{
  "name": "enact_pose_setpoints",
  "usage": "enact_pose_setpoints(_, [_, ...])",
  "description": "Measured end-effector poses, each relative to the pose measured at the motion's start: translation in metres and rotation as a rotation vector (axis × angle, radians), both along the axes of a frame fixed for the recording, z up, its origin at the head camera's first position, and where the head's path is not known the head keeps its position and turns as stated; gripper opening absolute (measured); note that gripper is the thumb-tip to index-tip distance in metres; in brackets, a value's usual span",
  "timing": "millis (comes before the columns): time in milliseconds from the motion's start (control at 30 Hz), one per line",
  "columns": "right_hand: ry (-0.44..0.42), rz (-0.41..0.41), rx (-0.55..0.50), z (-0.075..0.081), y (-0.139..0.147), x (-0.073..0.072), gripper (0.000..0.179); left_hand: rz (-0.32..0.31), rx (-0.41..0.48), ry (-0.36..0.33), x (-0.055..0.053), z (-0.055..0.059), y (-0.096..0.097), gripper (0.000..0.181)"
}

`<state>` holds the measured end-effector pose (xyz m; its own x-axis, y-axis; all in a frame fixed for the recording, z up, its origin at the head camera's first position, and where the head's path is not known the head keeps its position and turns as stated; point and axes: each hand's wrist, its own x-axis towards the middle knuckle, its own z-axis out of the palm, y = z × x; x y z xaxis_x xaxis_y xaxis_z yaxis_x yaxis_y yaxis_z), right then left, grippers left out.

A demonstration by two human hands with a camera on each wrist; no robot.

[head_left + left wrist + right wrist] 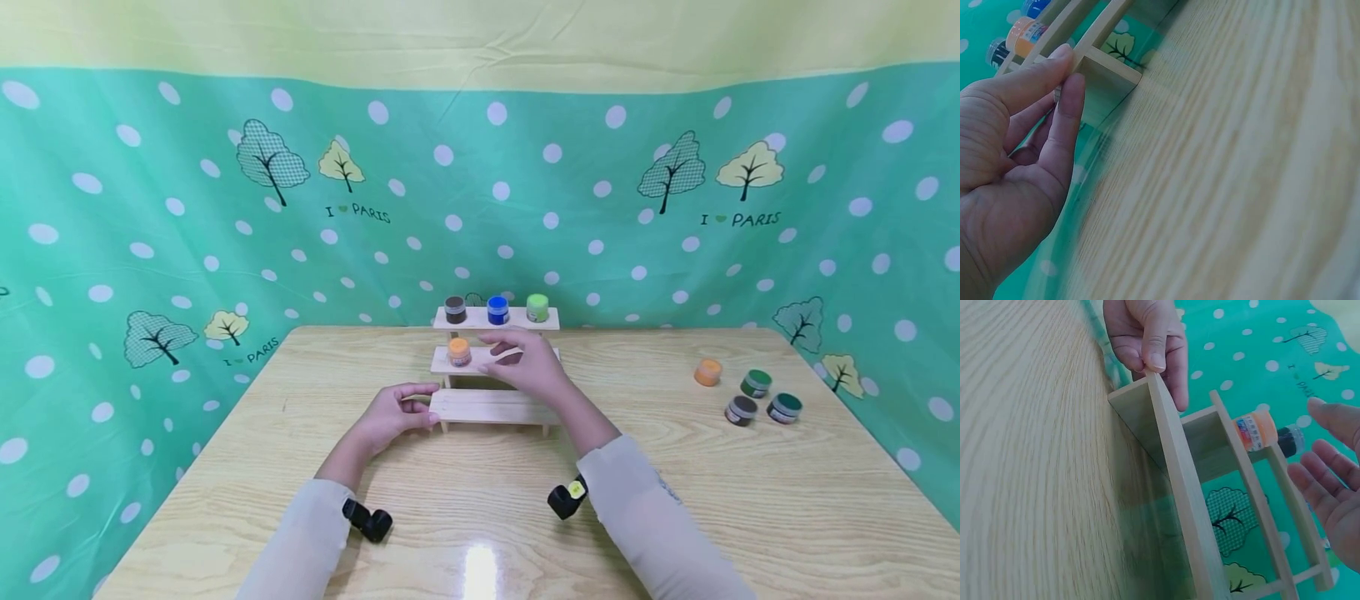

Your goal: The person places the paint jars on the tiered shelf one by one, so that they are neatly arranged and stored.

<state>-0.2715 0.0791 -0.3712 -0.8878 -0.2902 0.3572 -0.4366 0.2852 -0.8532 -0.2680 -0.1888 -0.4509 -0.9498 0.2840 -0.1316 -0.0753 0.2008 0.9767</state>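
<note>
A three-step wooden stand [491,400] is by the middle of the table's [637,375] far edge, its long axis parallel to that edge, steps descending toward the near edge. An orange jar [459,353] stands upright at the middle step's left end. The left hand [390,417] pinches the lowest step's left end between thumb and fingers. The right hand [528,364], fingers parted and holding nothing, is just right of the orange jar. Brown [455,310], blue [498,311] and light-green jars [537,308] line the top step; four more jars [756,383] sit near the table's right edge.
</note>
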Motion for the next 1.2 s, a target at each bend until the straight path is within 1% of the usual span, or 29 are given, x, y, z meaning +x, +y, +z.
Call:
enact_pose_setpoints(133, [0.007, 0.025, -0.012, 0.004, 0.008, 0.006, 0.04, 0.01, 0.01, 0.004, 0.0, 0.001, -0.001, 0.059])
enact_pose_setpoints(267, [0.007, 0.028, -0.025, 0.007, 0.017, 0.013, 0.039, 0.005, 0.017, 0.004, 0.0, 0.001, -0.001, 0.059])
enact_pose_setpoints(633, [0.045, 0.048, 0.005, 0.011, 0.049, 0.032, 0.041, 0.014, 0.013, -0.005, -0.001, 0.001, 0.001, 0.058])
enact_pose_setpoints(767, [0.041, 0.043, 0.01, 0.012, 0.062, 0.039, 0.041, 0.01, 0.013, -0.007, 0.0, 0.001, 0.001, 0.059])
enact_pose_setpoints(867, [0.022, 0.041, 0.017, 0.012, 0.071, 0.043, 0.044, 0.002, 0.011, -0.001, 0.001, 0.002, 0.0, 0.059])
enact_pose_setpoints(1000, [0.013, 0.067, 0.037, 0.013, 0.083, 0.047, 0.05, -0.005, 0.011, 0.008, 0.002, 0.003, 0.0, 0.059])
enact_pose_setpoints(1100, [0.016, 0.079, 0.062, 0.013, 0.093, 0.049, 0.054, -0.006, 0.009, 0.008, 0.003, 0.003, 0.0, 0.058])
enact_pose_setpoints(1200, [0.022, 0.07, 0.069, 0.012, 0.104, 0.052, 0.054, -0.01, 0.006, 0.007, 0.003, 0.003, 0.0, 0.058])
